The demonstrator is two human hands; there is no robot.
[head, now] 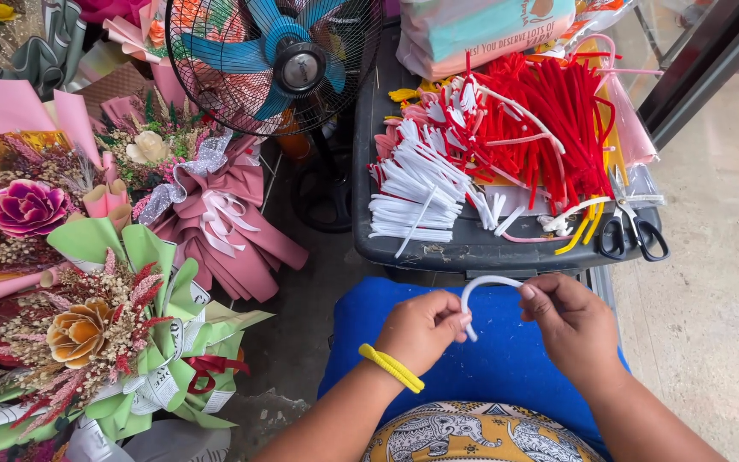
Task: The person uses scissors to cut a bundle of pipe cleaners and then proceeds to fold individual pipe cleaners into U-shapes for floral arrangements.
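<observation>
At lower centre of the frame, the left hand (pixel 422 328) and right hand (pixel 570 323) each pinch an end of a white fuzzy pipe cleaner (pixel 482 288), bent into an arch above a blue cushion (pixel 498 359). Just beyond, a dark plastic tray (pixel 438 244) holds red and white pipe cleaners (pixel 506 145) and black-handled scissors (pixel 633 229), with paper-wrapped bouquets (pixel 113 334) at left.

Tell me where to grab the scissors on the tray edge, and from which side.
Probably by the black handle loops, coming from the near, person-facing side. The scissors lie flat at the dark tray's right front corner with the loops overhanging the rim; the blades point away, toward the red pipe cleaners.
</observation>
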